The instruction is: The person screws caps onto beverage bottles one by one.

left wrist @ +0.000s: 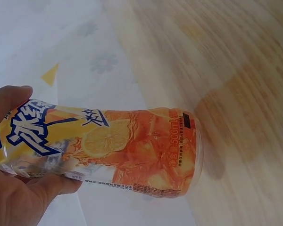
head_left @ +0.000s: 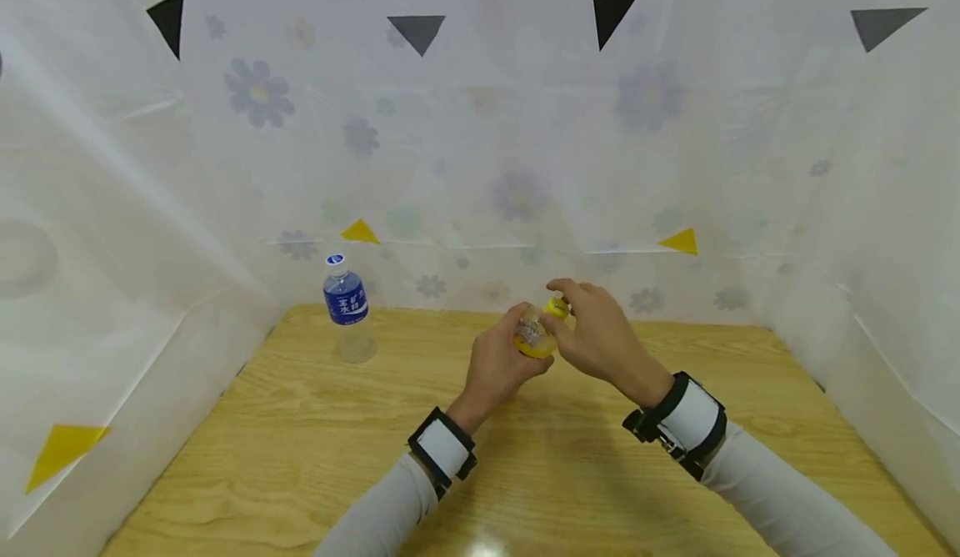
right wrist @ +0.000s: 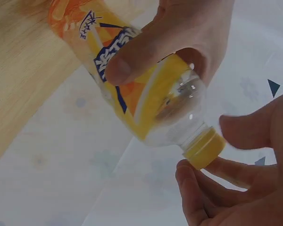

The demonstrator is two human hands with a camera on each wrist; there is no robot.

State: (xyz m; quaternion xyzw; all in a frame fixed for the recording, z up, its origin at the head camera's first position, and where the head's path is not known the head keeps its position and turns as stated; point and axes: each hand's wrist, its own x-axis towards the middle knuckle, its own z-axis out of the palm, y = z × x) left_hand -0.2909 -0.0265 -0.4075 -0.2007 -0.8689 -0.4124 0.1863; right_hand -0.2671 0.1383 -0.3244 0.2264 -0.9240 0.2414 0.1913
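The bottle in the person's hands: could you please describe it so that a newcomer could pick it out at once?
Over the middle of the wooden table, the left hand grips a tilted, empty-looking iced tea bottle while the right hand has its fingers at the yellow cap. Its orange-and-yellow lemon label sets it apart from the blue-labelled water bottle standing at the back left.

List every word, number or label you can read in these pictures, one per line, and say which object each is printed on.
"500mL": on the orange label of the drink bottle that the left hand grips, near its base.
Large blue-and-white Chinese characters on the same label: partly hidden by fingers, not readable whole.
Fine print along the label's edge: too small to read.
Blue label on the water bottle on the table: white characters, too small to read.
Yellow cap: no text visible.
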